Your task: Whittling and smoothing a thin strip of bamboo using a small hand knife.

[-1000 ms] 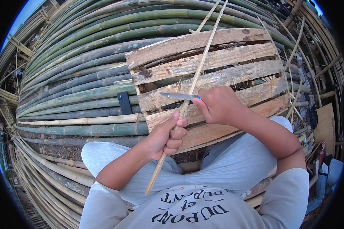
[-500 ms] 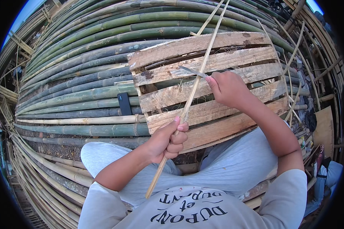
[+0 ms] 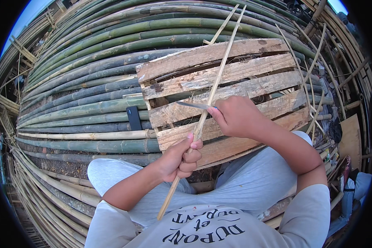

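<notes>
A long, pale bamboo strip (image 3: 221, 68) runs slantwise from my lap up past the far edge of a slatted wooden platform (image 3: 225, 56). My left hand (image 3: 181, 160) is wrapped round its lower part, with the tail end sticking out below toward my shirt. In my right hand (image 3: 237, 115) is a knife (image 3: 191, 105), its handle mostly covered by my fingers. The blade points left and lies across the strip, a short way above my left hand. My right thumb is against the strip by the blade. Thin shavings cling to the strip near my left fingers.
Green bamboo poles (image 3: 153, 25) lie in rows beyond and left of the platform. A dark phone (image 3: 133, 118) rests on poles at its left edge. Loose thin strips (image 3: 316, 62) lean at the right. Another pale strip (image 3: 223, 25) lies beside the far end of the held one.
My right hand and the knife have come down the strip toward my left hand. The left hand keeps its hold in nearly the same place.
</notes>
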Demonstrator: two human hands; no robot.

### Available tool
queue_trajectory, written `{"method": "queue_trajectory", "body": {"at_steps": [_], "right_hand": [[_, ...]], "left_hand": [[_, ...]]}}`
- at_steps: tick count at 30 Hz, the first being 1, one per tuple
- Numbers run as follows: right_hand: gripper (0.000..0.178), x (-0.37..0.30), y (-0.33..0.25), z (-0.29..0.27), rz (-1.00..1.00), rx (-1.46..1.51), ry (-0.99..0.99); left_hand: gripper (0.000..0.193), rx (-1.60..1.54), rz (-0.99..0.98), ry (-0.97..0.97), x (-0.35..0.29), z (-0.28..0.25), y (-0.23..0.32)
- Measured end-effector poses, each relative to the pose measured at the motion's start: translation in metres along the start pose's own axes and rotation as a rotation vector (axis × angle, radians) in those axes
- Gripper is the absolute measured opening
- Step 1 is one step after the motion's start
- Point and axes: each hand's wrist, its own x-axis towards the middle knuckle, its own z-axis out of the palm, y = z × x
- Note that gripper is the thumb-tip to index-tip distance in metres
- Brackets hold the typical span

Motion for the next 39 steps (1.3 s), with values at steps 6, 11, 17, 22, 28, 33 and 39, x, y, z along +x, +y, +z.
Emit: {"method": "queue_trajectory", "body": {"at_steps": [6,11,17,22,28,33,39], "right_hand": [[0.047,0.024,0.051,-0.004,0.122,-0.050,0.144],[0.049,0.000,0.001,0.000,-0.020,-0.035,-0.005],[0.049,0.023,0.052,-0.009,0.104,-0.020,0.120],[0.043,0.004,0.010,-0.006,-0.031,0.024,-0.013],[0.044,0.035,0.072,-0.006,0.030,0.048,0.185],[0.046,0.010,0.020,-0.005,-0.054,-0.026,-0.013],[0.049,0.039,0.075,-0.022,0.167,-0.095,0.130]], "left_hand": [[0.040,-0.005,-0.013,-0.022,0.002,-0.001,0.003],[0.039,0.003,0.008,-0.013,0.002,-0.003,0.002],[0.039,0.022,-0.010,-0.018,0.002,0.003,0.001],[0.039,0.021,-0.009,-0.032,-0.001,-0.003,0.001],[0.039,0.014,-0.019,-0.024,0.002,0.003,0.002],[0.039,0.014,-0.007,-0.019,0.000,-0.004,0.001],[0.039,-0.005,-0.019,-0.020,0.000,0.002,0.002]]}}
